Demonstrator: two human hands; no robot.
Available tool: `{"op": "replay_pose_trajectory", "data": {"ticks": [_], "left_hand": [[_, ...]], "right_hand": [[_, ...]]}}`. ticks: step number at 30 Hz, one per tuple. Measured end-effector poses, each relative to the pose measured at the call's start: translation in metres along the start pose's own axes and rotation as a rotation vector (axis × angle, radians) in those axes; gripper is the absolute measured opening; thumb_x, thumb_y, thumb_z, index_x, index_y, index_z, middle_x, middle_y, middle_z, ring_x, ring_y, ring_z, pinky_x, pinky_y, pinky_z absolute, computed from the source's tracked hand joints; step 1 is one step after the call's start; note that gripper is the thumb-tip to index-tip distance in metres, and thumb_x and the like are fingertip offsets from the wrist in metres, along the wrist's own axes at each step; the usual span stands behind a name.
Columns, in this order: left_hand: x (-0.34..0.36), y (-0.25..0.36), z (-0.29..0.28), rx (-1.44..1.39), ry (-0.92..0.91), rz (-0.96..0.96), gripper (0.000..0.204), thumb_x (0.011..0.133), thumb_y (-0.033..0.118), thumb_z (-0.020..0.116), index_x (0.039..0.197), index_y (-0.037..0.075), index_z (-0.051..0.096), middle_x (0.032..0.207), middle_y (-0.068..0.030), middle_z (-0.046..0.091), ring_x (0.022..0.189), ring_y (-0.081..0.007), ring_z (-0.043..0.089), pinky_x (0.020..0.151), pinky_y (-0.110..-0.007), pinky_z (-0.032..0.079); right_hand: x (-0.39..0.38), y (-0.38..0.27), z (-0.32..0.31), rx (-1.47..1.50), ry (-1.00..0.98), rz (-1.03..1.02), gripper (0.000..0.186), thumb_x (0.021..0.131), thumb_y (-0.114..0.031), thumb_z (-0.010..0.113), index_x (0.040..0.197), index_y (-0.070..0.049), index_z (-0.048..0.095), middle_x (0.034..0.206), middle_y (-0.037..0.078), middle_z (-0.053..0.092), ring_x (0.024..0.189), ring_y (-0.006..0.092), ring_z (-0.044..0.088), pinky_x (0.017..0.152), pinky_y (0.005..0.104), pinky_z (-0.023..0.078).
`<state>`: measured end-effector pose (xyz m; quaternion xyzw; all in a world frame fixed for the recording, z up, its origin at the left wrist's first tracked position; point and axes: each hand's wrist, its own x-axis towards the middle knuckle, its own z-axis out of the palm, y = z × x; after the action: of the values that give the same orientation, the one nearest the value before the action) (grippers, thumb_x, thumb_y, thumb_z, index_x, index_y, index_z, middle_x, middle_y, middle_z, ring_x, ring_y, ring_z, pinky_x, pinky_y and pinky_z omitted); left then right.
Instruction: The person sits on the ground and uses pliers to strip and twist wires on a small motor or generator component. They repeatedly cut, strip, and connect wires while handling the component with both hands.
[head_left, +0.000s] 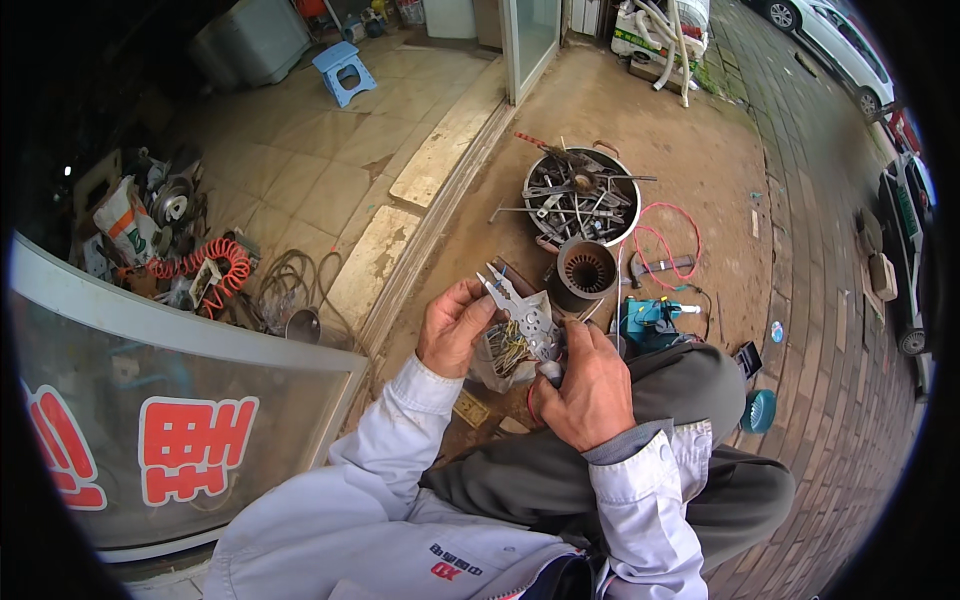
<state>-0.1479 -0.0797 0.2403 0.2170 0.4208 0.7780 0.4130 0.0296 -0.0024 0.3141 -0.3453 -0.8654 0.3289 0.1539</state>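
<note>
Silver multi-hole wire stripper pliers (532, 322) are in my right hand (588, 390), which is closed around the handle end. Their jaws stand apart and point up and to the left. My left hand (455, 325) is closed in a pinch beside the jaws; whatever lies between its thumb and finger is too small to make out. Below the pliers, a clear plastic bag (492, 372) holds a tangle of thin yellowish wires. Just beyond my right hand stands a round slotted motor stator core (586, 270).
A metal pot (632, 205) full of hand tools stands ahead. To the right lie a hammer (660, 266), a red cord (688, 222), a teal power tool (650, 322) and a green brush (760, 411). A glass door panel (300, 420) is at left; a blue stool (345, 75) stands inside.
</note>
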Motion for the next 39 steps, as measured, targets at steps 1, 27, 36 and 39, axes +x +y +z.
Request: {"op": "replay_pose_trajectory", "data": {"ticks": [1,27,36,39], "left_hand": [[0.0006,-0.0034,-0.0045,0.007,-0.016,0.016,0.019,0.096,0.013,0.064,0.110,-0.001,0.061,0.097,-0.0067,0.068,0.088,-0.0127,0.064,0.085,-0.028,0.052],[0.0046,-0.0048,-0.0090,0.123,-0.023,0.132,0.017,0.092,0.004,0.067,0.108,-0.003,0.065,0.099,-0.0097,0.070,0.090,-0.0159,0.067,0.083,-0.030,0.054],[0.0029,-0.0025,-0.0089,0.144,-0.017,0.108,0.017,0.094,0.007,0.066,0.109,-0.002,0.065,0.099,-0.0058,0.069,0.089,-0.0118,0.065,0.082,-0.027,0.054],[0.0034,-0.0034,-0.0097,0.184,-0.025,0.135,0.017,0.095,0.008,0.066,0.109,-0.002,0.066,0.098,-0.0037,0.068,0.087,-0.0091,0.063,0.079,-0.024,0.053]], "right_hand": [[-0.0010,0.0018,0.0010,-0.014,0.032,-0.012,0.058,0.068,-0.013,0.074,0.119,0.006,0.053,0.098,0.024,0.060,0.091,0.0421,0.059,0.080,0.0471,0.050],[-0.0002,0.0021,0.0045,-0.207,0.067,-0.055,0.067,0.064,-0.017,0.079,0.121,0.004,0.051,0.103,0.020,0.057,0.095,0.0371,0.057,0.082,0.0457,0.047],[-0.0004,0.0008,0.0050,-0.158,0.018,-0.012,0.052,0.066,-0.015,0.078,0.109,0.002,0.054,0.094,0.020,0.060,0.088,0.0375,0.063,0.075,0.0462,0.052],[-0.0003,-0.0001,0.0042,-0.162,0.004,-0.004,0.046,0.066,-0.014,0.078,0.102,0.000,0.053,0.090,0.019,0.061,0.084,0.0381,0.064,0.071,0.0470,0.053]]}}
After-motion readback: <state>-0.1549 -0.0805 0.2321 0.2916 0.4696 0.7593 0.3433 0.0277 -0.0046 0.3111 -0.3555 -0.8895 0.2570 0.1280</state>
